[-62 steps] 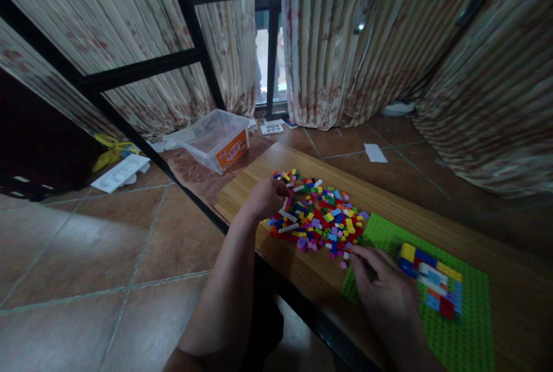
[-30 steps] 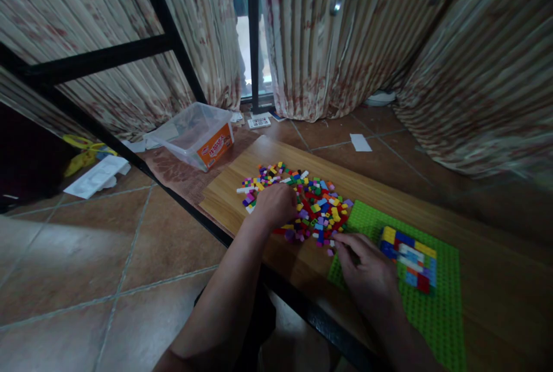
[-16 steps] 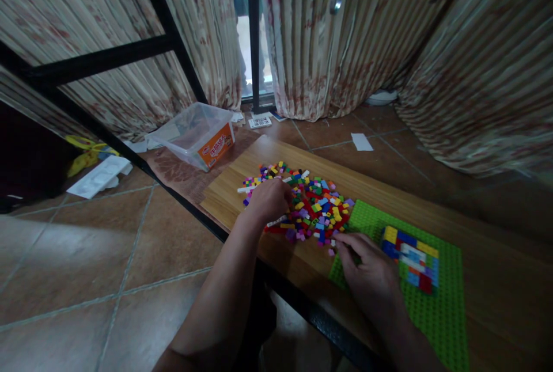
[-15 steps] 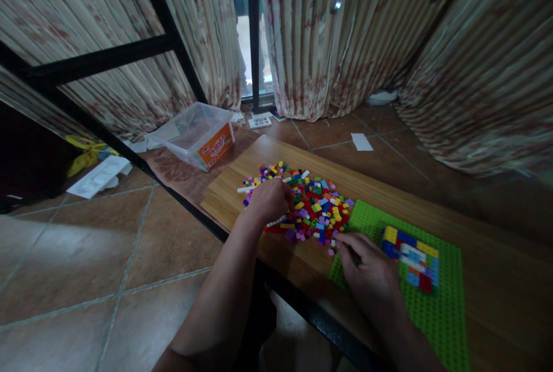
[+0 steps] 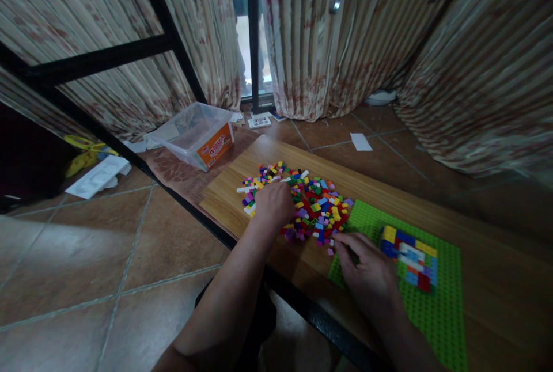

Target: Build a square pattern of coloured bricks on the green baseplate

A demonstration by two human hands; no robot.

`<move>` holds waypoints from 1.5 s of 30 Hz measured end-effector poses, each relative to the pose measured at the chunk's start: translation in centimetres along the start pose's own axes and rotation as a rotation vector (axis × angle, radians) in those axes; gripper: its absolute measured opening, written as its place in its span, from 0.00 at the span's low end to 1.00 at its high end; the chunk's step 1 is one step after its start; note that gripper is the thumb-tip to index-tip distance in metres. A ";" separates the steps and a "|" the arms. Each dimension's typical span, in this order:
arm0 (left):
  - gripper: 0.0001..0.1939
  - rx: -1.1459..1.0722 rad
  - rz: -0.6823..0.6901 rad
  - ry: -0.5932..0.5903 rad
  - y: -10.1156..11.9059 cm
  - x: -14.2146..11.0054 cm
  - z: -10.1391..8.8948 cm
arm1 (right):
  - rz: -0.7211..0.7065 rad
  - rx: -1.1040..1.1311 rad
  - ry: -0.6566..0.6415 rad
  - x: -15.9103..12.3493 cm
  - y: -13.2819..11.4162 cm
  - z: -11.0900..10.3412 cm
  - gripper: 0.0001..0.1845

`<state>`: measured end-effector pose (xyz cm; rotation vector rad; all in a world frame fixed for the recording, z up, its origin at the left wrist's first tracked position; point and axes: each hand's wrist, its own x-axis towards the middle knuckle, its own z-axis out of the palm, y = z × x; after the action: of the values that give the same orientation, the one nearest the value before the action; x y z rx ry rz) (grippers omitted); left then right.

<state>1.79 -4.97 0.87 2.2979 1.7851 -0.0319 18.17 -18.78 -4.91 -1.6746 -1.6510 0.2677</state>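
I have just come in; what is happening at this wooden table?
A person is handling small toy bricks. The left hand is over the loose pile on the wooden table; its fingertips are hidden. The right hand is at the pile's near edge; whether it holds a brick is unclear. A patch of joined bricks sits on the green baseplate.

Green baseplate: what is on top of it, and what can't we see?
On the green baseplate sits a block of bricks, yellow, blue, white and red among them. The right hand and forearm cover part of the plate; whatever lies under them cannot be seen.
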 end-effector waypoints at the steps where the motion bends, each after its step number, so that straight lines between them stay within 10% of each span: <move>1: 0.11 -0.004 0.006 0.005 -0.1 0.0 0.0 | 0.002 0.004 -0.004 0.0 0.0 0.0 0.10; 13: 0.08 -0.677 0.479 -0.271 -0.2 -0.8 -1.4 | 0.103 0.143 0.168 0.5 -1.6 -0.5 0.11; 23: 0.14 -1.106 0.494 -0.649 3.8 -2.0 -0.1 | -0.041 0.124 0.251 0.6 -2.3 -1.9 0.12; 33: 0.15 -1.189 0.362 -0.683 5.8 -2.6 1.2 | -0.039 -0.040 0.287 0.2 -1.1 -3.2 0.11; 45: 0.15 -0.976 0.555 -0.819 7.4 -3.0 2.7 | 0.232 -0.081 0.147 -0.8 4.9 -9.6 0.16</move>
<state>8.47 -10.12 -0.06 1.5797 0.5148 -0.0017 27.81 -22.41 -1.60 -1.9025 -1.3777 0.1871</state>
